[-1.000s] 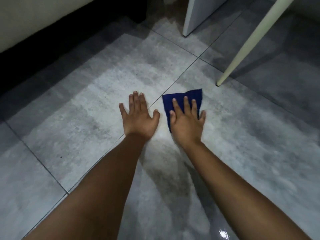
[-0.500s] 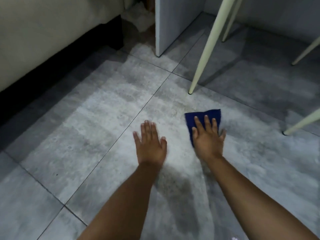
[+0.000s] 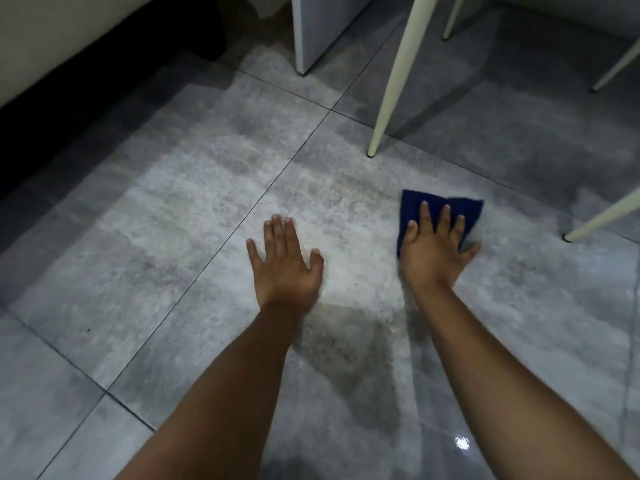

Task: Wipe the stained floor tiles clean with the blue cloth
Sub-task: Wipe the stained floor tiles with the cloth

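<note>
A dark blue cloth (image 3: 412,204) lies flat on the grey floor tiles (image 3: 166,258). My right hand (image 3: 434,252) presses down on the cloth with its fingers spread, covering its near half. My left hand (image 3: 285,268) rests flat on a tile to the left of the cloth, fingers apart, holding nothing. A pale, brownish, speckled stain (image 3: 346,188) spreads over the tile beyond and between my hands. A darker wet patch (image 3: 349,344) shows between my forearms.
A cream chair leg (image 3: 391,88) stands on the floor just beyond the cloth, another leg (image 3: 602,220) to its right, and two more further back. A white panel (image 3: 311,29) stands at the top middle. A pale sofa with a dark base (image 3: 52,109) runs along the left.
My right hand has slid the cloth to the right, away from the tile joint. My left hand has shifted right onto the same tile. The view has moved forward.
</note>
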The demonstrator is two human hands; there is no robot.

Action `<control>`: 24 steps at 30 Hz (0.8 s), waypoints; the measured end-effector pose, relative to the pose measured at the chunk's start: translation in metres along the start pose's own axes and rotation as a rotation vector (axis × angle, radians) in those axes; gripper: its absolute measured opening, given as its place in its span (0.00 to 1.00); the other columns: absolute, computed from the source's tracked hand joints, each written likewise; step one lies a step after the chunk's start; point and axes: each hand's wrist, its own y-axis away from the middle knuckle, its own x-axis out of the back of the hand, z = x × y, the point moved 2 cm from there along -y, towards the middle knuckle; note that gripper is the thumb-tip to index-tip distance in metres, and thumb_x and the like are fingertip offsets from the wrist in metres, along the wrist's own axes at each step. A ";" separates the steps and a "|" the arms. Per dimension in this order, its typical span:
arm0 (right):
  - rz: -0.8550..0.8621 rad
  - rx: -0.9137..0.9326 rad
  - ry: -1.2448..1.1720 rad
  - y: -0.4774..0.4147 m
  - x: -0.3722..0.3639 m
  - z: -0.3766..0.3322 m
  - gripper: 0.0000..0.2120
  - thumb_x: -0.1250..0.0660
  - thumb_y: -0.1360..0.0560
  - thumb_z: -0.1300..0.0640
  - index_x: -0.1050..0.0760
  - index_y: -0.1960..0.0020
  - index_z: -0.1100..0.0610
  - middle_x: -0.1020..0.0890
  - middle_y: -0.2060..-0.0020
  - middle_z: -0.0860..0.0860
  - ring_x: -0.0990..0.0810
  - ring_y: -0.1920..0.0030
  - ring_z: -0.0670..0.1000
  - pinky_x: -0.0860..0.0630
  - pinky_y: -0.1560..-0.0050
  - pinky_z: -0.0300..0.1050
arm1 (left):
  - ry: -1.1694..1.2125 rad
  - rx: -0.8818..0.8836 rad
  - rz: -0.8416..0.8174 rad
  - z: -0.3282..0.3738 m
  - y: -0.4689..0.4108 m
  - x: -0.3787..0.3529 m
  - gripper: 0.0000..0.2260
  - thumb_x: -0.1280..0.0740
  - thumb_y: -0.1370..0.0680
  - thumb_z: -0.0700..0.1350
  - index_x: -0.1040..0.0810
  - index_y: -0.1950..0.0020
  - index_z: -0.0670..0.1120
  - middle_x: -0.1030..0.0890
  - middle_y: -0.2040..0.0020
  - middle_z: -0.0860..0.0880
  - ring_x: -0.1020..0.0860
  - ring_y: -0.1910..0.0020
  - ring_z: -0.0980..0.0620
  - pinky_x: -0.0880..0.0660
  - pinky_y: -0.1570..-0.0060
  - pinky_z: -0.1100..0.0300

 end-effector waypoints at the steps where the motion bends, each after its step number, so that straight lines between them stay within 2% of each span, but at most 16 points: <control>1: 0.020 -0.051 -0.014 0.016 -0.003 0.002 0.26 0.60 0.20 0.43 0.49 0.23 0.43 0.49 0.22 0.51 0.55 0.23 0.55 0.59 0.30 0.70 | 0.007 0.002 -0.003 0.000 0.000 0.000 0.32 0.54 0.20 0.58 0.60 0.21 0.44 0.59 0.20 0.46 0.62 0.22 0.50 0.63 0.26 0.43; 2: 0.025 -0.052 -0.019 0.033 -0.005 -0.002 0.26 0.60 0.20 0.43 0.49 0.23 0.43 0.49 0.22 0.51 0.55 0.23 0.55 0.60 0.30 0.70 | 0.011 0.004 -0.004 0.001 -0.001 0.001 0.32 0.54 0.19 0.58 0.60 0.21 0.43 0.59 0.20 0.45 0.62 0.22 0.50 0.63 0.26 0.43; 4: -0.004 0.059 -0.015 0.057 -0.012 -0.022 0.26 0.61 0.21 0.42 0.50 0.23 0.42 0.49 0.22 0.51 0.56 0.23 0.55 0.63 0.31 0.68 | 0.011 0.002 0.002 0.001 -0.002 0.001 0.32 0.53 0.19 0.58 0.59 0.21 0.43 0.59 0.20 0.45 0.62 0.22 0.50 0.63 0.26 0.42; 6: -0.046 0.204 0.007 0.053 -0.014 -0.043 0.26 0.61 0.21 0.42 0.51 0.23 0.41 0.50 0.22 0.50 0.57 0.23 0.54 0.64 0.30 0.67 | 0.008 -0.002 0.014 0.000 -0.001 0.000 0.32 0.54 0.20 0.59 0.59 0.21 0.43 0.58 0.20 0.45 0.61 0.22 0.50 0.62 0.26 0.43; 8: -0.051 0.263 0.030 0.031 -0.011 -0.048 0.25 0.60 0.20 0.42 0.51 0.23 0.41 0.50 0.22 0.49 0.56 0.23 0.53 0.62 0.29 0.67 | 0.008 -0.004 0.034 -0.001 -0.001 -0.002 0.32 0.54 0.20 0.59 0.58 0.21 0.43 0.57 0.20 0.45 0.61 0.22 0.50 0.62 0.25 0.43; 10: -0.014 0.165 0.013 0.019 -0.009 -0.031 0.25 0.60 0.20 0.42 0.50 0.23 0.41 0.49 0.22 0.49 0.56 0.23 0.53 0.62 0.29 0.68 | 0.014 -0.005 0.038 -0.001 -0.001 -0.003 0.32 0.53 0.20 0.59 0.57 0.21 0.43 0.57 0.20 0.45 0.60 0.22 0.50 0.62 0.25 0.43; 13: 0.036 0.005 -0.018 0.052 -0.011 -0.013 0.26 0.61 0.20 0.42 0.50 0.23 0.42 0.48 0.22 0.50 0.56 0.23 0.53 0.62 0.30 0.68 | 0.027 -0.009 0.058 0.000 0.000 -0.001 0.32 0.51 0.20 0.58 0.55 0.21 0.43 0.54 0.20 0.44 0.58 0.22 0.49 0.61 0.25 0.42; 17: -0.018 0.092 -0.004 0.085 -0.017 -0.040 0.26 0.62 0.21 0.43 0.50 0.23 0.42 0.48 0.22 0.50 0.56 0.23 0.54 0.64 0.30 0.67 | 0.031 -0.001 0.065 0.000 0.000 0.000 0.33 0.50 0.20 0.58 0.54 0.21 0.43 0.53 0.20 0.44 0.57 0.22 0.49 0.61 0.25 0.42; 20: -0.014 0.163 0.010 0.054 -0.015 -0.059 0.25 0.59 0.20 0.43 0.50 0.23 0.42 0.49 0.22 0.50 0.56 0.23 0.54 0.63 0.30 0.68 | 0.050 0.002 0.076 0.001 0.000 0.001 0.33 0.50 0.21 0.58 0.53 0.21 0.43 0.52 0.20 0.44 0.56 0.22 0.50 0.61 0.25 0.43; 24: 0.001 0.167 -0.006 0.027 -0.015 -0.061 0.25 0.58 0.19 0.43 0.48 0.23 0.42 0.48 0.22 0.49 0.55 0.23 0.54 0.59 0.29 0.67 | 0.065 0.003 0.087 0.000 -0.001 -0.001 0.33 0.50 0.22 0.58 0.51 0.21 0.43 0.51 0.20 0.44 0.55 0.22 0.49 0.62 0.25 0.44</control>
